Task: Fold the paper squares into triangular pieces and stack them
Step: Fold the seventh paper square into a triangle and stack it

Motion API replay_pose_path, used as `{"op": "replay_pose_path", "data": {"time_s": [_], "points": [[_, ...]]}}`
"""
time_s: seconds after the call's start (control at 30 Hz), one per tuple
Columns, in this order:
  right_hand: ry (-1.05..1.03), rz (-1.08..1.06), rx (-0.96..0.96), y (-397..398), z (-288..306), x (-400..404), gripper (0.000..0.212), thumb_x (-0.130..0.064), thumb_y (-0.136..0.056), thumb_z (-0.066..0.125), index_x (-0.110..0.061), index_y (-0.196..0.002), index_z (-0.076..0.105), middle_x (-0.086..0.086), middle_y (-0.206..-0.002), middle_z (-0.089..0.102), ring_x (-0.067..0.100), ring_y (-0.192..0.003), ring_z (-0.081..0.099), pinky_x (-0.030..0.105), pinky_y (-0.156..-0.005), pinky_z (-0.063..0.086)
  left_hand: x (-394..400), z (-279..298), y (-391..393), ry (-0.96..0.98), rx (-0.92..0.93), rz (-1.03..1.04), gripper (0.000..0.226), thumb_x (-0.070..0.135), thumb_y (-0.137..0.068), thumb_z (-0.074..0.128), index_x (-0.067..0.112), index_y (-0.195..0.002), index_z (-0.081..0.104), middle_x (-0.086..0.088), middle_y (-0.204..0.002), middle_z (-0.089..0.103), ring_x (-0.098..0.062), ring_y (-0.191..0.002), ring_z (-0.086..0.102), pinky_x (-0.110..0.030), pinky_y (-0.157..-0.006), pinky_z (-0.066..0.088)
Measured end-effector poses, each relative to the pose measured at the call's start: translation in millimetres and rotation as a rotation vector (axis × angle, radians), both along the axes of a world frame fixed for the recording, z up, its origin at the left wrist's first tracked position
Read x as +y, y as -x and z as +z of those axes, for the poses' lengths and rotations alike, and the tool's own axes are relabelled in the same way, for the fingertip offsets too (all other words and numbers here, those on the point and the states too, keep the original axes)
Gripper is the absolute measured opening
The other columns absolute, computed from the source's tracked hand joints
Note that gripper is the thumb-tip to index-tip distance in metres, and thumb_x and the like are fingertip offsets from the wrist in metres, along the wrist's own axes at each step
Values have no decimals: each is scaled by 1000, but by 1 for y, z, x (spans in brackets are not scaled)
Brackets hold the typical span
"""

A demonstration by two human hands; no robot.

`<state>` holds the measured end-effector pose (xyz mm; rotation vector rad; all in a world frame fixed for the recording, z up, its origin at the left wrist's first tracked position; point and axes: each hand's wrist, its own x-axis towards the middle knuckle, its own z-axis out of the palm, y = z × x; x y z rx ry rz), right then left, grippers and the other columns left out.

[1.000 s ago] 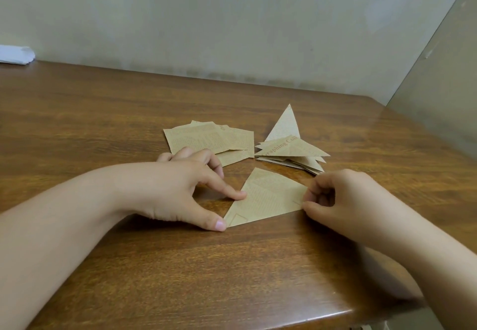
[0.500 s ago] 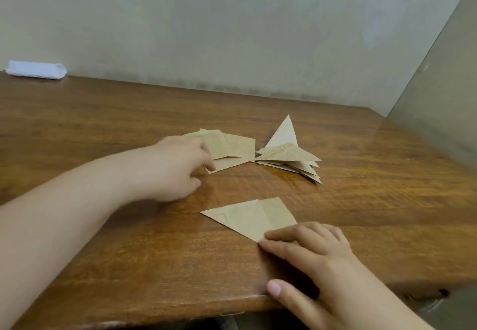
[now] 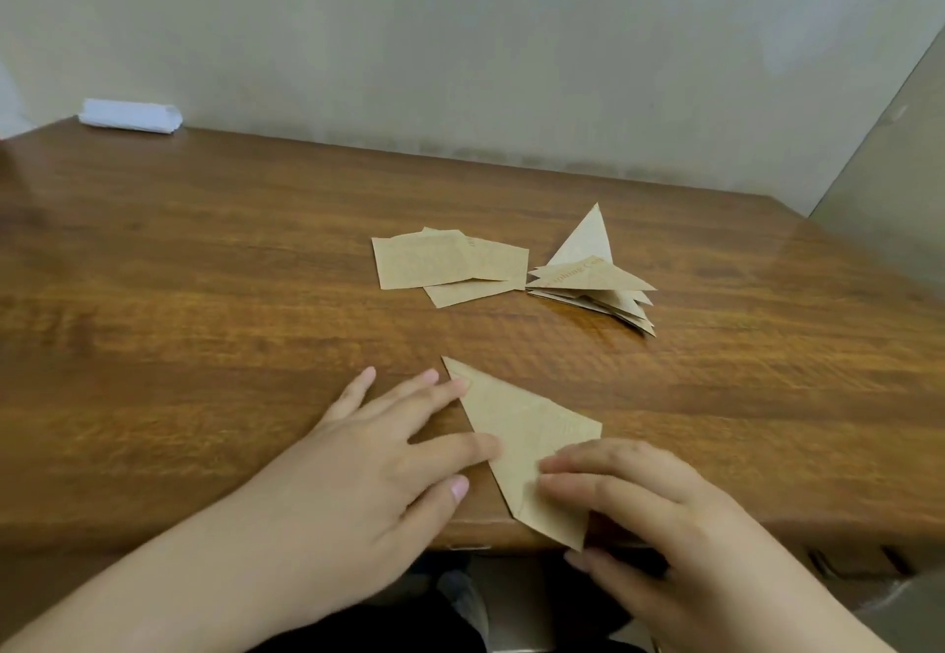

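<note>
— Where is the folded piece?

— The folded triangle [image 3: 532, 443] lies flat at the near edge of the table [image 3: 204, 294], one point aimed away toward the far side, its nearest corner hanging just past the edge.

— And the hands on it?

— The right hand [image 3: 649, 509] comes in from the lower right, palm down. Its fingers [image 3: 588, 468] are gently bent and press on the near right part of the triangle, while the thumb sits below the overhanging corner; whether it pinches the paper from underneath I cannot tell. The left hand [image 3: 378, 463] lies palm down with fingers spread and fairly straight. Its index fingertip touches the triangle's left edge, and another fingertip rests near the far point. It grips nothing.

— What else is out there?

— Farther back, a loose pile of paper squares [image 3: 450, 264] lies flat. Just to its right, touching or nearly so, sits the stack of triangles [image 3: 598, 289], with one flap standing up. A white roll [image 3: 130, 115] rests at the far left against the wall [image 3: 460, 39].
</note>
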<state>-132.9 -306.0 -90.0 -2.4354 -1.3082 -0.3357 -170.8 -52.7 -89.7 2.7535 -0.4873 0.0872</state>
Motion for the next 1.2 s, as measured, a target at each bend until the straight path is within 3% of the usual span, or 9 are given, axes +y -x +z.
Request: {"op": "replay_pose_path", "data": {"time_s": [0.1,0.2,0.3,0.43,0.63,0.9,1.0,1.13,1.2], "points": [[-82,9,-18,-1,-7,-4,29,-39,-88,54,-33,-115,65,-23,-126,55,-3,-120,49,25,-94,44,-2,-2,2,-59,-36,-13,55,64,-82,1,60,-132,23,19,-156,3,5,-140,-15,-32,-110,-17],[-139,38,-25,2,-13,2,25,-35,-93,54,-30,-113,68,-18,-122,59,3,-114,55,30,-89,48,-5,-7,3,-86,-174,-41,42,55,-95,10,47,-117,44,9,-151,34,-7,-144,12,-42,-113,7],[-170,46,-103,6,-17,8,24,-36,-96,53,-27,-108,72,-12,-115,64,8,-105,59,31,-82,49,-16,-8,2,54,-243,-68,20,40,-98,25,37,-87,41,12,-131,53,-1,-135,31,-30,-115,20],[-180,41,-153,10,-19,15,27,-38,-99,48,-28,-104,73,-13,-109,65,6,-100,59,27,-81,47,-25,-7,1,123,-254,-36,7,38,-89,37,37,-84,34,19,-109,59,6,-116,43,-13,-105,29],[-235,42,-171,6,-25,16,21,-34,-95,53,-28,-104,71,-15,-110,64,4,-102,58,27,-83,47,-21,-8,0,28,-191,-16,31,48,-87,39,39,-115,51,28,-122,50,9,-121,37,-28,-106,24],[-379,-147,-111,4,-20,15,18,-29,-78,60,-35,-93,68,-19,-110,53,6,-104,50,33,-81,47,-20,-5,5,80,-165,-25,35,45,-88,40,38,-116,60,27,-124,52,11,-123,37,-13,-110,13],[-302,-63,-100,11,-18,19,14,-36,-80,62,-39,-93,62,-21,-105,53,0,-103,49,32,-84,42,-20,1,6,55,-121,-13,41,47,-85,37,41,-119,59,31,-127,49,22,-126,17,-11,-109,11],[-310,-20,-41,13,-18,21,7,-38,-85,61,-36,-88,67,-22,-96,60,-1,-97,57,34,-84,40,-18,-1,0,127,-29,-24,68,59,-76,10,47,-137,36,48,-134,14,27,-129,-10,-20,-111,-15],[-335,-43,-24,11,-15,22,11,-36,-86,60,-32,-87,70,-21,-94,63,0,-95,59,32,-84,41,-21,1,-2,99,-40,-16,64,58,-78,12,49,-139,31,47,-138,6,23,-130,-15,-26,-113,-17]]}}
